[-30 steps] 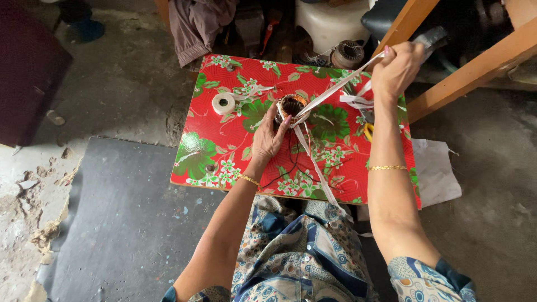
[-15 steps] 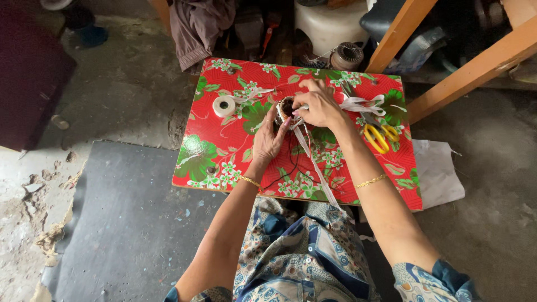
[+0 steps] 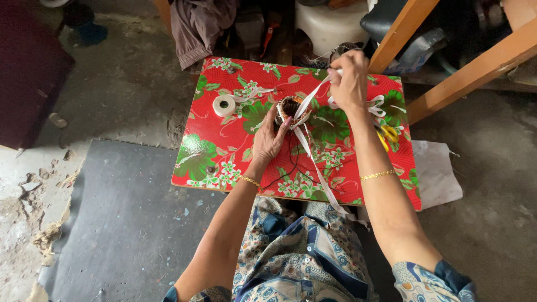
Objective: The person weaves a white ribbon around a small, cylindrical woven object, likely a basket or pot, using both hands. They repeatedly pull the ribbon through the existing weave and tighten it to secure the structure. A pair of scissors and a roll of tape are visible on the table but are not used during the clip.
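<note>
The right hand [image 3: 348,83] has lifted away from the coil since half a second ago, when it lay low beside the left hand right at the winding; it now sits higher, near the top centre of the frame, fingers pinched together on a white tape strip [image 3: 311,99] and drawing it taut up and away. The left hand [image 3: 267,140] has hardly moved: it stays at the centre of the frame with fingers spread and curved, their tips steadying the near side of the coil [image 3: 290,108].

The coil is a small round winding of coppery-brown wire, standing on the table just above the left fingertips. The white tape runs from its top up to the right hand, and a second length trails from the coil down toward the lower edge of the table. Whether the tape already wraps part of the coil is hard to make out from here; it looks partly bound in white.

The table [image 3: 218,151] is low and covered in red cloth with green and white flowers. A white tape roll [image 3: 224,105] lies to the left of the coil, well apart from it. Yellow-handled scissors [image 3: 387,134] lie at the right, partly hidden by the right forearm.
</note>
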